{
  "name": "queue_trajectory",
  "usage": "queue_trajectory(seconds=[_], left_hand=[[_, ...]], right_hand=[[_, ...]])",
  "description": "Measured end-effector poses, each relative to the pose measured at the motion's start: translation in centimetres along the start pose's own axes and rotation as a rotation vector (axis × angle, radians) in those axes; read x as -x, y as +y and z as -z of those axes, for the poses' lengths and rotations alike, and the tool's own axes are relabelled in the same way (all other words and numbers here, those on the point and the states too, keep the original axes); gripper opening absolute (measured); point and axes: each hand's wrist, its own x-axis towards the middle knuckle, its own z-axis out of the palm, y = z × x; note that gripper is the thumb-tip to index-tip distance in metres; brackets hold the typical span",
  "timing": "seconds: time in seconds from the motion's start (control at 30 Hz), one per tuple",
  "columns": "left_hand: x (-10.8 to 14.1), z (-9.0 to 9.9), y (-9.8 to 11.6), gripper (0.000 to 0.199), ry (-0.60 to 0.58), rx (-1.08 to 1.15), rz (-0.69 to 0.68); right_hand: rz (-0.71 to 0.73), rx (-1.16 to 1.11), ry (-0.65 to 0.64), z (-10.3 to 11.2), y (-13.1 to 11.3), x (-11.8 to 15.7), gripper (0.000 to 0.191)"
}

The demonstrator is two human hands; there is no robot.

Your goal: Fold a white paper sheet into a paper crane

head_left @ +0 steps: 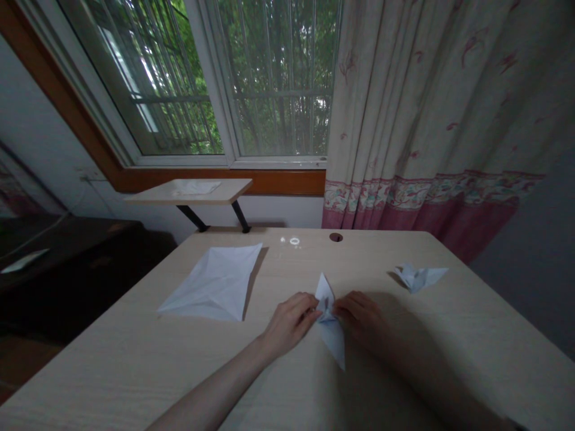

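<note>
Between my two hands is a folded white paper (332, 341), an origami piece with one pointed end toward the window and a longer point toward me. My left hand (291, 317) pinches its left side near the middle. My right hand (359, 314) is closed on the opposite side, fingertips at the paper's centre fold. Part of the middle is covered by my fingers. A finished-looking folded paper bird (420, 277) lies on the right of the desk, apart from my hands. To the left rests a creased, unfolded sheet of white paper (215, 284).
The pale wooden desk (135, 335) has a cable hole (336, 237) at its back edge. A raised shelf (229, 193) on black legs stands at the back left, with paper (197, 187) on it. Behind are a barred window and a curtain (404, 120).
</note>
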Motion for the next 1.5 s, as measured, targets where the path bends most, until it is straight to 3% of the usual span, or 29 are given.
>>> queue_trajectory(seconds=[0.2, 0.6, 1.0, 1.17, 1.33, 1.4, 1.5], left_hand=[[-0.1, 0.0, -0.4, 0.015, 0.044, -0.039, 0.061], [-0.3, 0.0, -0.6, 0.011, 0.076, 0.038, 0.118], [-0.2, -0.2, -0.8, 0.015, 0.099, 0.049, 0.17], [0.0, -0.4, -1.2, 0.018, 0.139, 0.102, 0.205], [-0.3, 0.0, -0.7, 0.019, 0.159, 0.14, 0.124], [-0.5, 0.2, -0.4, 0.019, 0.142, 0.18, 0.066], [-0.7, 0.3, -0.2, 0.019, 0.119, 0.26, -0.024]], right_hand=[[-0.164, -0.029, -0.139, 0.1, 1.3, 0.2, 0.023], [-0.417, -0.072, -0.214, 0.6, 1.2, 0.0, 0.016], [-0.271, -0.089, -0.203, 0.8, 0.8, -0.4, 0.017], [-0.143, 0.0, -0.221, 1.2, 0.7, 0.0, 0.017], [-0.195, -0.159, -0.118, 0.8, 2.1, 0.8, 0.025], [-0.257, -0.183, -0.006, 0.4, 2.8, 0.8, 0.025], [-0.192, -0.156, 0.132, 0.2, 3.0, 0.5, 0.025]])
